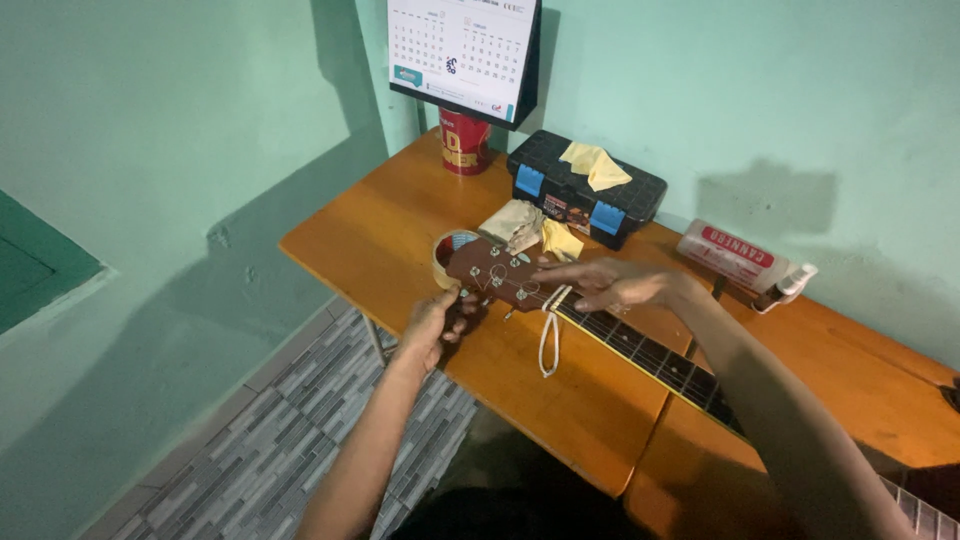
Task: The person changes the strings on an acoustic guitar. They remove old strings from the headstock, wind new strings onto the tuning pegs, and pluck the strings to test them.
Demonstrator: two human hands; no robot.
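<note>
Toolbox point(585, 190) shut, yellow cloth point(596, 164) on top

Counts — orange wooden table point(560, 400): one. Brown guitar headstock with black fretted neck point(495, 272): one. Black plastic toolbox with blue latches point(585, 190): one. Yellow cloths: two — one on toolbox point(596, 164), one beside it point(560, 240). Red cup point(464, 142): one. Tape roll point(447, 255): one. White desk calendar point(462, 50): one. Hands: two — left hand point(435, 322), right hand point(605, 283).

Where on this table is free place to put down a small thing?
Bare wood lies on the table left of the tape roll, toward the red cup, and along the front edge below the guitar neck. Between toolbox and headstock it is crowded.
</note>
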